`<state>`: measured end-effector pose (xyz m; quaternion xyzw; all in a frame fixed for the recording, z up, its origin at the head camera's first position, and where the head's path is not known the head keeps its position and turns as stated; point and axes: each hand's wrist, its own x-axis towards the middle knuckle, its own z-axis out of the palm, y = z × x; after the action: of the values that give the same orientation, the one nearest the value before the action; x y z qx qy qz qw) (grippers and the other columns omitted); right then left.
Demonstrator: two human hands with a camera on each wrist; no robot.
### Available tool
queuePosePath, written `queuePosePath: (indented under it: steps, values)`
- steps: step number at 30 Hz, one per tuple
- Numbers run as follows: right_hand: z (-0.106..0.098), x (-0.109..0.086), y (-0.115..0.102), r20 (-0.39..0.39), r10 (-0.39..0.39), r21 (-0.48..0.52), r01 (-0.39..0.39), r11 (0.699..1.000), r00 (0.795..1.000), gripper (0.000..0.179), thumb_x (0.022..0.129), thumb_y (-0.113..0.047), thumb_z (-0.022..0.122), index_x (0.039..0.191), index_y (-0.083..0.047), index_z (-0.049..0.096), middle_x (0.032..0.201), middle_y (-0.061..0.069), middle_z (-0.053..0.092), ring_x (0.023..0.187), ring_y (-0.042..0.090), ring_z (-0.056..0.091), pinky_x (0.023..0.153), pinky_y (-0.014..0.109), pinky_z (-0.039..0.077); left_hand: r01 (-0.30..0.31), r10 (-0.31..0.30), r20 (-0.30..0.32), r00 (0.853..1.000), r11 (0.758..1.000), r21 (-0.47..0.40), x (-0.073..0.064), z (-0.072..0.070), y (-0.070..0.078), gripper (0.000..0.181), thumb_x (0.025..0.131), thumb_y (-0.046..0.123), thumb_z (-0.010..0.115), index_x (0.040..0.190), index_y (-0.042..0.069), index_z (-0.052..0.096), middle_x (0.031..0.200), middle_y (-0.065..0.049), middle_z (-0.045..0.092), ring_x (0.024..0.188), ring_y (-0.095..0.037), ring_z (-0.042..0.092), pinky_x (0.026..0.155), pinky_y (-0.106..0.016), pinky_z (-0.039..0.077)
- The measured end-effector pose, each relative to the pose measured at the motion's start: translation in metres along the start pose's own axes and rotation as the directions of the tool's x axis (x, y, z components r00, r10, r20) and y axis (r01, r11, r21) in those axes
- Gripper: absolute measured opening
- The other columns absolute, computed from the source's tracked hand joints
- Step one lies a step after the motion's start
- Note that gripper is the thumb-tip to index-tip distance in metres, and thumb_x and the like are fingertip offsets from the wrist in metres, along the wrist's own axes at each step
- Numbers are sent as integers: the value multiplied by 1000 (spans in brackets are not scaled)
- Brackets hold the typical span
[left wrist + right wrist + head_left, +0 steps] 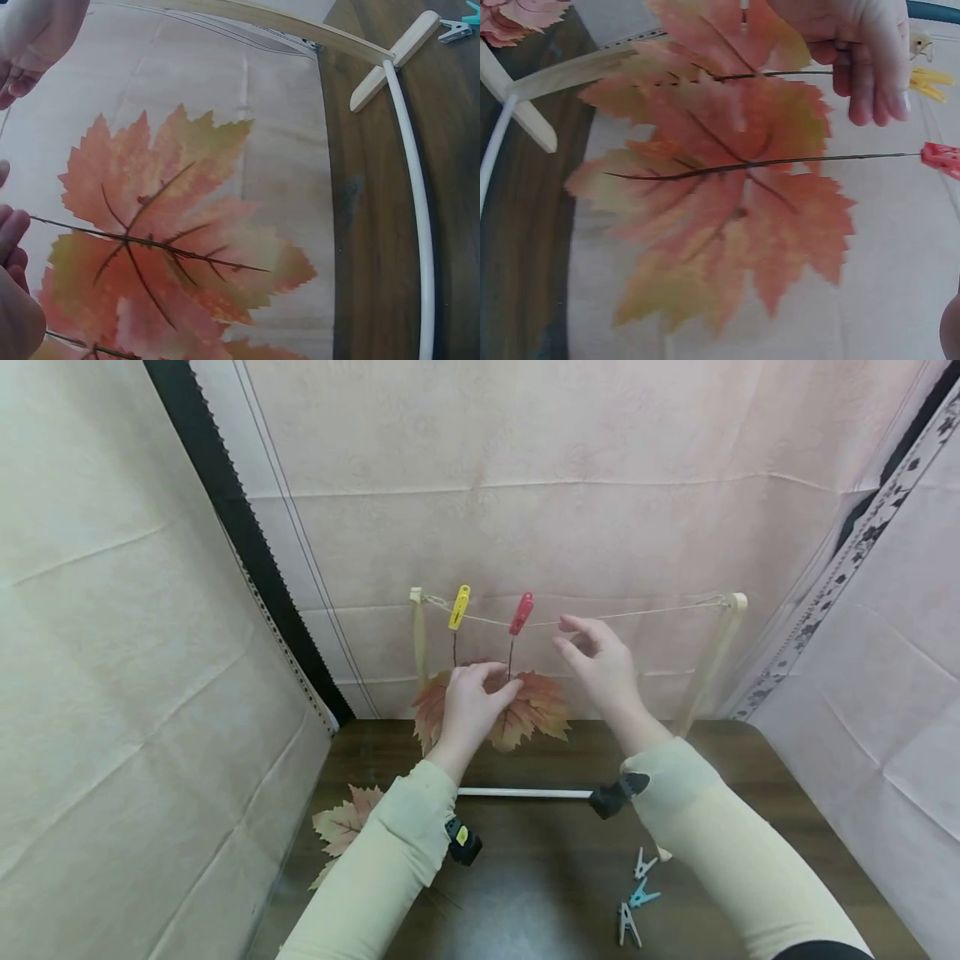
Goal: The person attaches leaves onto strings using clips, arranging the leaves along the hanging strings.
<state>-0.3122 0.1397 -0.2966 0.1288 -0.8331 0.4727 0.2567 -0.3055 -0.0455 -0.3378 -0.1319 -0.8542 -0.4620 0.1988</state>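
Observation:
Two orange-red artificial maple leaves [536, 706] hang by thin dark stems from a string [645, 612]. A yellow clothespin [460, 607] and a red clothespin [521, 613] clip the stems to it. My left hand [476, 706] is in front of the leaves, fingers loosely extended and thumb apart, holding nothing. The right wrist view has those fingers beside the stems, below the yellow clothespin. To the right of the red clothespin, my right hand [603, 672] is raised at string height, its thumb and forefinger spread with a gap between them.
Wooden posts [705, 664] carry the string, and a white rod [525, 793] runs low across the frame. More leaves [345, 822] lie at the table's left, partly behind my left sleeve. Several grey and blue clothespins [642, 893] lie near my right forearm. Cloth walls [562, 543] surround the table.

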Motion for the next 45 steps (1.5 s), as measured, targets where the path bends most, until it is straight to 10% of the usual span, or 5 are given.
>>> queuePosePath:
  steps: [16, 31, 45]
  values:
    - [11, -43, 45, 180, 18, -14, -16, 1000, 983, 38, 89, -24, 66, 124, -10, 61, 111, 5, 62, 87, 19, 60, 71, 35, 49, -147, 134, 211, 968, 988, 50, -22, 7, -37, 32, 84, 34, 70, 109, 15, 71, 109, 5, 67, 104, -16, 49, 88, -39, 42]
    - [12, -80, 80, 301, 144, 13, -154, 988, 943, 47, 87, -37, 66, 127, -15, 59, 125, 3, 57, 107, 26, 57, 85, 43, 47, -3, -8, 371, 929, 1000, 31, -47, 10, -69, 39, 82, 35, 72, 117, 19, 67, 114, 6, 63, 102, -20, 46, 82, -42, 41]
    - [14, -113, 116, 265, 229, -34, -229, 973, 937, 42, 85, -31, 69, 123, -14, 62, 110, 4, 65, 94, 23, 60, 71, 30, 48, 35, -54, 443, 895, 998, 50, -70, 10, -102, 35, 83, 36, 70, 116, 22, 67, 119, 5, 61, 105, -23, 46, 85, -44, 41]
